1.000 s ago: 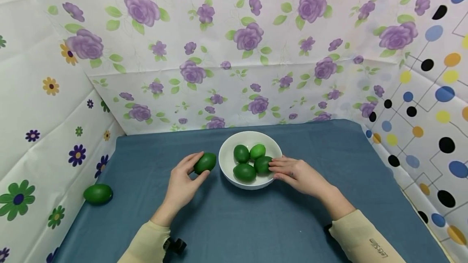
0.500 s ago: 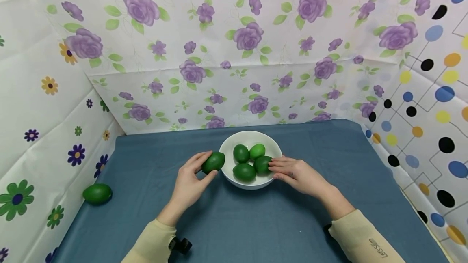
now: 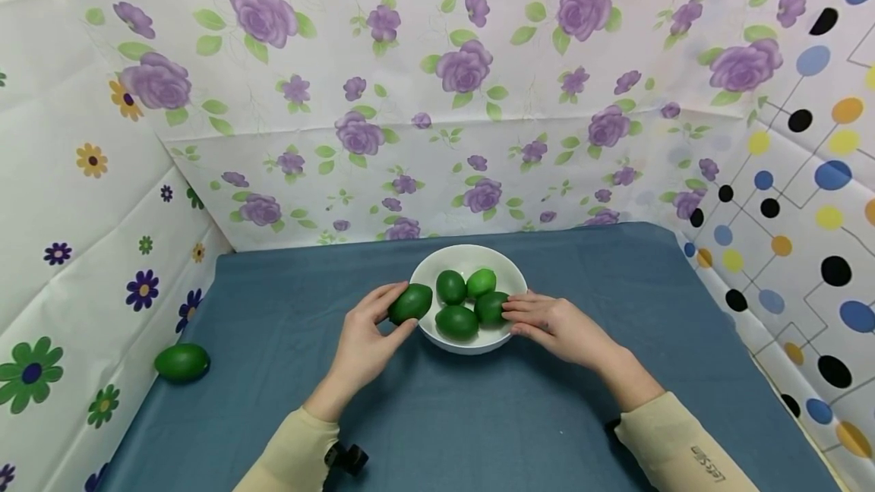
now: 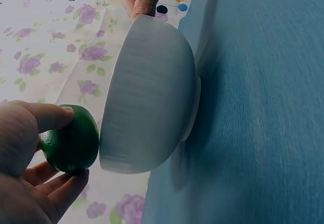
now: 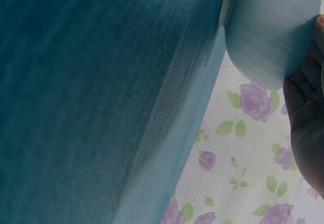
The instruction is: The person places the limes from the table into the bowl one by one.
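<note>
In the head view my left hand [image 3: 367, 345] holds a dark green oval fruit [image 3: 411, 304] between thumb and fingers, at the left rim of a white bowl [image 3: 424, 272]. The left wrist view shows this glossy fruit [image 4: 71, 140] right beside the bowl's outer wall [image 4: 147, 97]. My right hand [image 3: 563, 331] grips the bowl's right rim, fingers reaching over it and thumb lower outside. Inside lie a bright green fruit [image 3: 481, 283] and dark green ones, including a front one [image 3: 456, 323] and one partly covered by my right fingers [image 3: 491, 310].
Another dark green fruit [image 3: 182, 363] lies at the table's left edge. Blue cloth [image 3: 478, 416] covers the table. Patterned sheets stand around it: purple flowers behind [image 3: 410, 173], flowers on the left [image 3: 82, 249], coloured dots on the right [image 3: 793, 203].
My left hand has moved to the right with the fruit, from beside the bowl to its left rim. My right hand and the bowl have stayed in place.
</note>
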{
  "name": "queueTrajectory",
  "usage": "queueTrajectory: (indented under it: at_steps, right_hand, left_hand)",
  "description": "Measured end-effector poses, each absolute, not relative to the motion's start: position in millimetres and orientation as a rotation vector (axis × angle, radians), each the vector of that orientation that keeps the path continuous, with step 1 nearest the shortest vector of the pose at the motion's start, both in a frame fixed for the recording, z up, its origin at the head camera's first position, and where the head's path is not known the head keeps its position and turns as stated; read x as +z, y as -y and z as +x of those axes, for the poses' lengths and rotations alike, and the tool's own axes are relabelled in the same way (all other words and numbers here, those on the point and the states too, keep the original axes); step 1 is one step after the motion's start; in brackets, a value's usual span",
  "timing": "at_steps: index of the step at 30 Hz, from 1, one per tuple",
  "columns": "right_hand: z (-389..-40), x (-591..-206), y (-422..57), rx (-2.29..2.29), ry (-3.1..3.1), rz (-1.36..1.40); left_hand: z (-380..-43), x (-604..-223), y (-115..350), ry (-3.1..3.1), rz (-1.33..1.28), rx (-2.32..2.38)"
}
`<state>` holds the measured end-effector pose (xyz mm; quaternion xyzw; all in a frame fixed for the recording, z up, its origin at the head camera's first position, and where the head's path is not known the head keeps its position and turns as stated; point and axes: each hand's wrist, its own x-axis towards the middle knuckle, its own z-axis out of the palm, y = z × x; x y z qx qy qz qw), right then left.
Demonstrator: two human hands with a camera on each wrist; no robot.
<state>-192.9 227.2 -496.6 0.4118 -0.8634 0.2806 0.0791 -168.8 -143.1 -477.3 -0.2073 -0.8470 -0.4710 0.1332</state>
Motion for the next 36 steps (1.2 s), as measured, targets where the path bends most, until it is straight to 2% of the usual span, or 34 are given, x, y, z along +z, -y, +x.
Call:
queueTrajectory:
  at_steps: [22, 36]
  right_hand:
    - [-191, -496, -226, 0.843, 2.598, 1.222]
    - [-191, -496, -227, 0.839, 2.619, 1.201]
  left_hand:
    - [-175, -475, 107, 2.4, -0.704, -1.461]
    - [-189, -482, 83, 2.495, -0.719, -1.33]
